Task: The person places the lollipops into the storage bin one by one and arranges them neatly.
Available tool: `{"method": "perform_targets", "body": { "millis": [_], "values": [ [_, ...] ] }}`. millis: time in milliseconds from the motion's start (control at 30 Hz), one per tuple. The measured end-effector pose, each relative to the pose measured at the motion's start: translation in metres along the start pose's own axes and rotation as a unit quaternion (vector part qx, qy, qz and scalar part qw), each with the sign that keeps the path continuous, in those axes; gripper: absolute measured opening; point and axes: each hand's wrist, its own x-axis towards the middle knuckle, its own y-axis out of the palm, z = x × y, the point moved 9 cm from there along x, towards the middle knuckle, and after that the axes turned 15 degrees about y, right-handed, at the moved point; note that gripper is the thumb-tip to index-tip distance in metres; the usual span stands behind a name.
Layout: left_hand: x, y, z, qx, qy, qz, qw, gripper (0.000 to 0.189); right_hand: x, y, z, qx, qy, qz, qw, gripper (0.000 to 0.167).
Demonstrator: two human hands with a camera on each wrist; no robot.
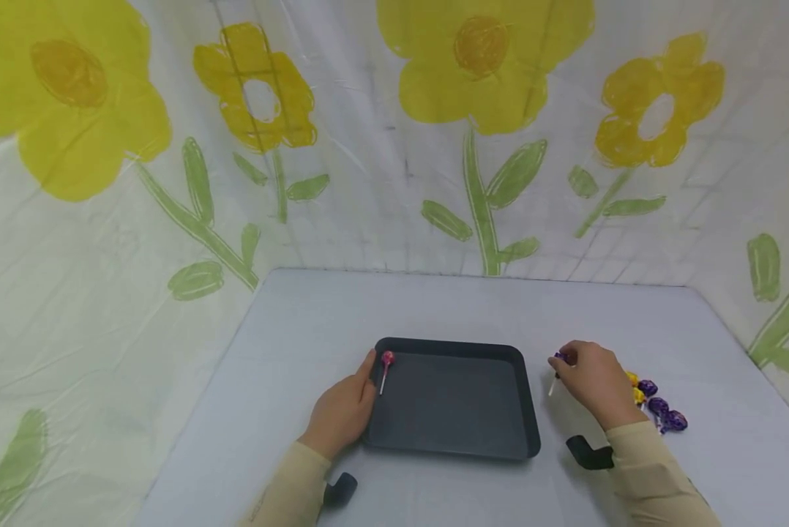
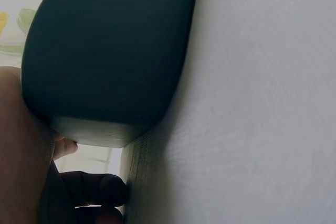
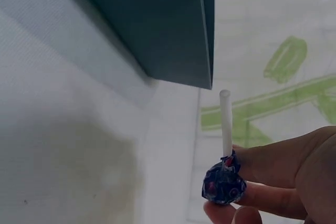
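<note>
A person's right hand [image 1: 592,380] pinches a lollipop [image 3: 224,184], its round head in crinkled, shiny purple-blue wrapping on a smooth white stick, just off the right edge of a dark, smooth rectangular tray [image 1: 454,402] with rounded corners. The left hand [image 1: 344,411] rests on the tray's left edge, index finger straight; in the left wrist view the tray hides most of its fingers. One pink lollipop [image 1: 387,359] lies inside, near the far left corner. At least five wrapped lollipops [image 1: 659,405], two yellow and three purple, lie toward the table's [image 1: 328,307] right edge, partly hidden by the right wrist.
</note>
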Motion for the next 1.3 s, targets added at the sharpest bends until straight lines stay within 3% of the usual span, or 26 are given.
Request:
{"method": "perform_targets", "body": {
  "millis": [667,1300],
  "values": [
    [0.0,-0.006,-0.001,0.003,0.006,-0.011,0.9999,0.056,-0.003,-0.01,0.031,0.02,-0.028,-0.002,0.9994,0.038],
    [0.0,-0.001,0.0,-0.008,0.004,-0.007,0.9999,0.056,-0.003,-0.002,0.063,0.031,-0.053,0.003,0.9981,0.034]
  ]
}}
